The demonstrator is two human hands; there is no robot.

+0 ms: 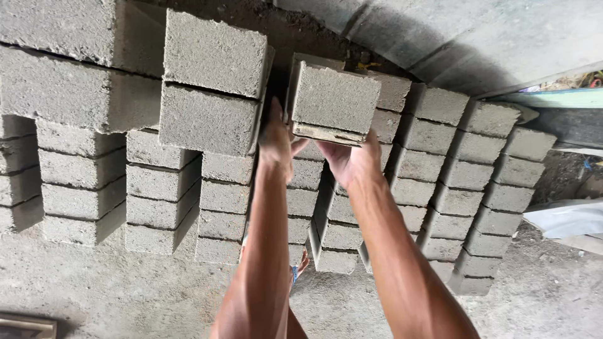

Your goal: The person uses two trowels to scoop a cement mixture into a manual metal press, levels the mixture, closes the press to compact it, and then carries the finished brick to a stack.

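Stacks of rough grey concrete blocks (440, 188) stand in rows on the concrete floor (125, 295). One grey rectangular concrete block (333, 100) sits topmost, gripped by both hands: left hand (276, 141) flat against its side, right hand (352, 160) cupped underneath. Best kept level, fingers clear of neighbouring faces.

Soft, even daylight is falling across the scene, neither harsh nor dim, with no glare showing anywhere. The concrete blocks (207, 122) are casting deep shadows into the gaps between the stacks, darkest at the far middle. A broad shadow is lying over the wall (452, 37) at the far right. The floor (113, 289) is looking pale and flat. The wide lens is bending the rows outward toward the edges. The forearms nearest the camera are blurring slightly.
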